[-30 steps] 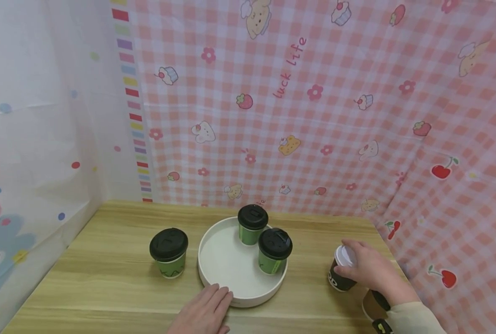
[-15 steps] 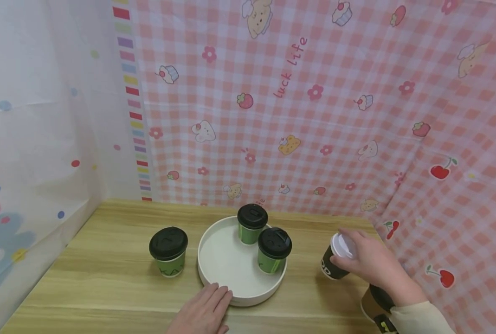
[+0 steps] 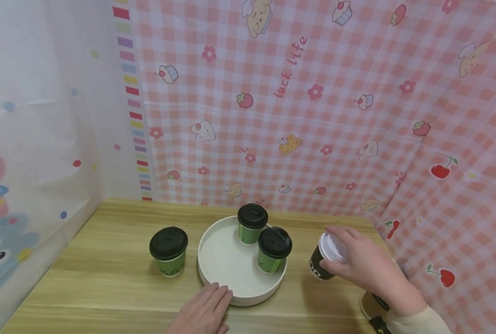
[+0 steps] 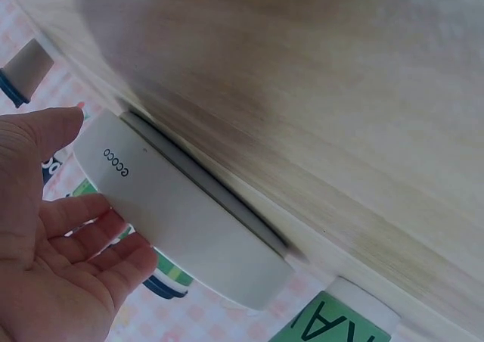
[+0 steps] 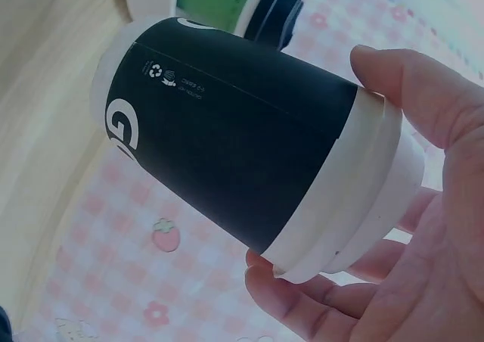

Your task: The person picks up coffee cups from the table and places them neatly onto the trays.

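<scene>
My right hand (image 3: 364, 264) grips a paper coffee cup (image 3: 322, 266) with a dark sleeve and white lid, holding it by the lid end. The cup leans slightly and seems to be off the table, to the right of a round white tray (image 3: 222, 264). In the right wrist view, thumb and fingers go around the white top of the cup (image 5: 242, 122). Straight fingers of my left hand (image 3: 203, 311) rest on the tray's near rim. On the tray, at its right side, stand two green cups, one farther back (image 3: 248, 235) and one nearer (image 3: 269, 262), both black-lidded.
Another green cup with a black lid (image 3: 170, 262) stands upright on the wooden table (image 3: 106, 260), left of the tray. A brown cup with a dark lid (image 3: 370, 307) is partly hidden under my right forearm. Patterned cloths (image 3: 273, 116) hang behind and at both sides.
My right hand has moved left toward the tray with the white-lidded cup, which has risen and tilted a little. The left hand and the cups on the tray have stayed in place.
</scene>
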### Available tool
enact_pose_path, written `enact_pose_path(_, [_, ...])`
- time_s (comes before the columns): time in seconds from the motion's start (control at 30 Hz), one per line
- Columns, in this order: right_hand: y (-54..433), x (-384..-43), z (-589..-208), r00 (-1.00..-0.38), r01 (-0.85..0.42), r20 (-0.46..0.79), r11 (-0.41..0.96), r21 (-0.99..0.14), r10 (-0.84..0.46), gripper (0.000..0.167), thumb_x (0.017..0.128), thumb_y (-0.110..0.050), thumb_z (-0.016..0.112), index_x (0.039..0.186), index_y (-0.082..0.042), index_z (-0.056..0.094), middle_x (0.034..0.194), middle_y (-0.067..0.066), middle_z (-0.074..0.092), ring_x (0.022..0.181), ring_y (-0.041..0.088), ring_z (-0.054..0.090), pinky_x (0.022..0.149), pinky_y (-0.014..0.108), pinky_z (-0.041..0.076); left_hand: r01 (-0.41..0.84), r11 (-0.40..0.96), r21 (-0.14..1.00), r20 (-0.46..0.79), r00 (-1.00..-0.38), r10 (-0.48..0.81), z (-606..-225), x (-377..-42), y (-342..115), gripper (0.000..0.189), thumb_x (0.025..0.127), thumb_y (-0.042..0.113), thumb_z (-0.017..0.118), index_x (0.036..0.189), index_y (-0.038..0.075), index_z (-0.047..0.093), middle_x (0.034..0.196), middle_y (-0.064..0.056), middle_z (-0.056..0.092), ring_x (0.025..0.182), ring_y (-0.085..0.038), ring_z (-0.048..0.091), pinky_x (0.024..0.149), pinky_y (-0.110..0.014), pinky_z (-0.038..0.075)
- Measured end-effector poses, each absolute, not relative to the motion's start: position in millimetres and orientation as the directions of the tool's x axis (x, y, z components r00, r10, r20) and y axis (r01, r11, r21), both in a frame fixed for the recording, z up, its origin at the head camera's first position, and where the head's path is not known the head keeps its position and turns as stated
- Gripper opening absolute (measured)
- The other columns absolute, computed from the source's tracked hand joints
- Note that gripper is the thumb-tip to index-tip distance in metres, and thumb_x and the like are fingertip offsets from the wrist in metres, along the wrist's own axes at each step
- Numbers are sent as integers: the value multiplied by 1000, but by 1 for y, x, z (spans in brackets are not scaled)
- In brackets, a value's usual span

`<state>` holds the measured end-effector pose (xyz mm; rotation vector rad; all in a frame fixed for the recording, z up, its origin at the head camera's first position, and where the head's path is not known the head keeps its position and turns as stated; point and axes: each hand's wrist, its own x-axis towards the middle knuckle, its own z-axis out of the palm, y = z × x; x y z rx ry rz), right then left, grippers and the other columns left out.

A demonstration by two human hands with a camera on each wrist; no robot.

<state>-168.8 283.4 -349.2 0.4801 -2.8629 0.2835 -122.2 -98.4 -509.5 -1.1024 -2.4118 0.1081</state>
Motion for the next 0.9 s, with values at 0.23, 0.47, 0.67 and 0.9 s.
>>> enact_pose_path(0.23, [276, -164, -347, -902, -379, 280, 913, -147, -329, 79, 80, -48, 91, 146, -16, 63, 137, 13, 70, 105, 29, 70, 72, 38, 58, 703, 672, -231, 350, -584, 732, -507, -122, -99, 62, 92, 50, 78, 134, 5, 68, 130, -8, 69, 122, -22, 66, 108, -34, 58])
enact_pose_path(0.47, [268, -157, -345, -877, -413, 323, 902, -126, -356, 80, 77, -46, 93, 145, -17, 64, 135, 13, 71, 104, 31, 72, 74, 41, 60, 703, 677, -219, 346, -592, 727, -507, -121, -99, 62, 92, 50, 77, 135, 5, 67, 130, -8, 69, 122, -22, 65, 108, -34, 58])
enact_pose_path(0.67, [263, -153, -343, -872, -423, 322, 899, -112, -370, 80, 76, -47, 93, 145, -18, 65, 136, 13, 71, 106, 31, 72, 76, 43, 61, 698, 677, -232, 383, -574, 723, -509, -122, -99, 63, 89, 49, 80, 133, 6, 68, 128, -7, 69, 120, -22, 65, 107, -34, 58])
enact_pose_path(0.9, [258, -149, -341, -877, -420, 301, 901, -106, -374, 79, 77, -49, 93, 145, -20, 64, 135, 7, 70, 103, 26, 71, 72, 37, 59, 701, 671, -241, 388, -564, 729, -511, -123, -100, 65, 87, 50, 81, 132, 5, 67, 127, -7, 69, 121, -22, 65, 107, -33, 57])
